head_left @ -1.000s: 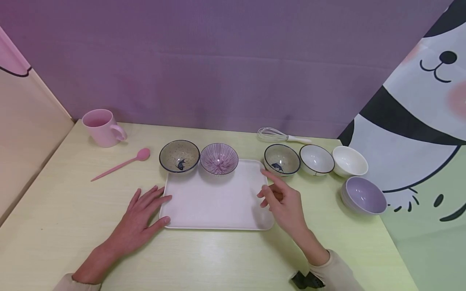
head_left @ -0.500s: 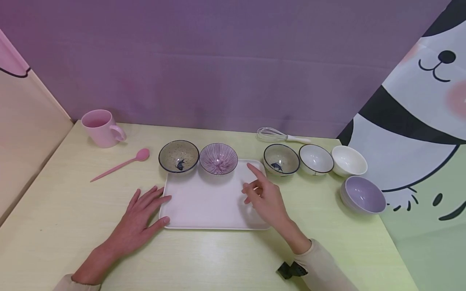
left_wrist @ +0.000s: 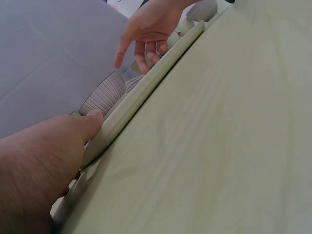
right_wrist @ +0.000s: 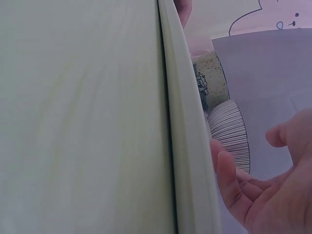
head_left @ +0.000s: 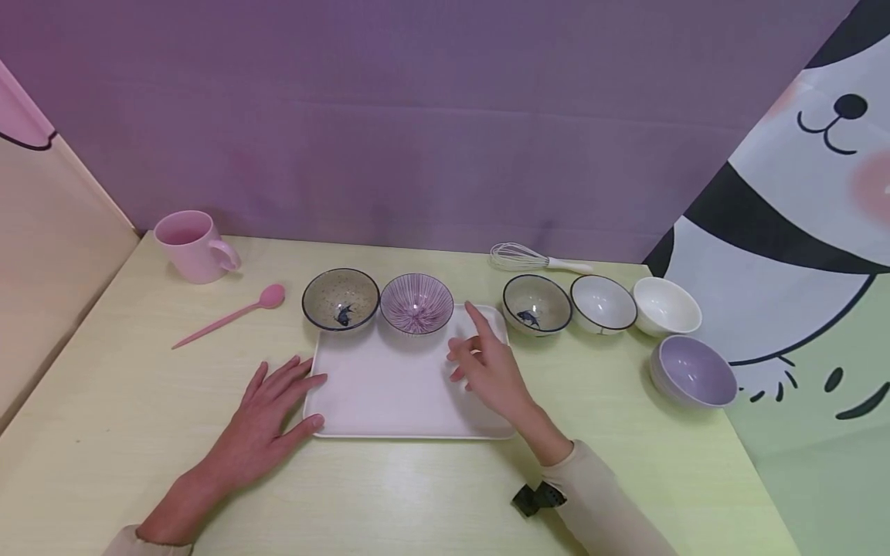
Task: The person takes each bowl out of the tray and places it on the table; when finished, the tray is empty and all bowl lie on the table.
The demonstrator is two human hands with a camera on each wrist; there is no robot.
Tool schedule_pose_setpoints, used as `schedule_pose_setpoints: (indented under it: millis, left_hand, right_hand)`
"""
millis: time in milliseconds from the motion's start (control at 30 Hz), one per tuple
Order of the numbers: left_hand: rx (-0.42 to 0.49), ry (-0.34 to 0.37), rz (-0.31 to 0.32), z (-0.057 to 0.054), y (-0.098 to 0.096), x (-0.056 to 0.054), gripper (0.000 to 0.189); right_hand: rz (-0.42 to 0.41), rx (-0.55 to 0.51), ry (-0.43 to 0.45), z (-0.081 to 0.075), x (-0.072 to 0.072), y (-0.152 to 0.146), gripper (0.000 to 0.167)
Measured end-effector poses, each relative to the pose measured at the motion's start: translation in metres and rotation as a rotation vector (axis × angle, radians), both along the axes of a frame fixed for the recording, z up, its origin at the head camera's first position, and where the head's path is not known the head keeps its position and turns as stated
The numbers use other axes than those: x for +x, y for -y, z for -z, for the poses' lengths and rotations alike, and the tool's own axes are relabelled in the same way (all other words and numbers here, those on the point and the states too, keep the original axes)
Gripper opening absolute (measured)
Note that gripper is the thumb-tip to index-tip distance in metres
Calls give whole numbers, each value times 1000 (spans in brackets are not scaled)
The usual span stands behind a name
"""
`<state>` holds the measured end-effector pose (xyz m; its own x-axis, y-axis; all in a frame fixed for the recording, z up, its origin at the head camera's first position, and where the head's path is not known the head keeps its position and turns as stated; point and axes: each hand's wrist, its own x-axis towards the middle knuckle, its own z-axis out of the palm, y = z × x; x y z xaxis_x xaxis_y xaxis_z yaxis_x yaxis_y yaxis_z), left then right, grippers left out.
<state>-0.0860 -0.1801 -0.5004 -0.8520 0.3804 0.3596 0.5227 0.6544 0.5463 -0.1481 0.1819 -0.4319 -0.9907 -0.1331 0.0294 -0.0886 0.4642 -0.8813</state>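
My left hand (head_left: 260,425) lies on the table with spread fingers, its fingertips and thumb at the left edge of a white rectangular tray (head_left: 389,401). Over the tray's right part hovers my right hand (head_left: 490,374), index finger extended, the other fingers loosely bent and holding nothing. Just left of that index finger, a purple-striped bowl (head_left: 417,303) overlaps the tray's back edge. Beside it stands a speckled brown bowl (head_left: 341,299) with a dark rim and a blue motif, at the tray's back left corner. The right wrist view shows the striped bowl (right_wrist: 231,131) behind my right fingers.
Right of the tray stand a second speckled bowl (head_left: 538,305), a dark-rimmed white bowl (head_left: 603,303), a plain white bowl (head_left: 667,306) and a lilac bowl (head_left: 694,372). A whisk (head_left: 535,259) lies behind them. At left are a pink mug (head_left: 195,247) and a pink spoon (head_left: 232,315).
My right hand has moved left, from the tray's right edge beside the second speckled bowl to over the tray, closer to the striped bowl. My left hand and the bowls have stayed put.
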Motion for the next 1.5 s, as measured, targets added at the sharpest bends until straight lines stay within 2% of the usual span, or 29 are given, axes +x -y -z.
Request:
schedule_pose_setpoints:
  millis: [300,933,1167,1500]
  left_hand:
    - [0,-4,1,0,0,0,52]
    - [-7,-1,-1,-1,0,0,52]
    - [-8,5,1,0,0,-1,53]
    - [-15,-2,-2,0,0,0,53]
  right_hand:
    - [5,-1,37,2,-10,7,76]
    - [-7,-156,102,13,-31,25,78]
    - [23,-202,103,15,-34,30,76]
    - [84,-339,77,17,-37,37,74]
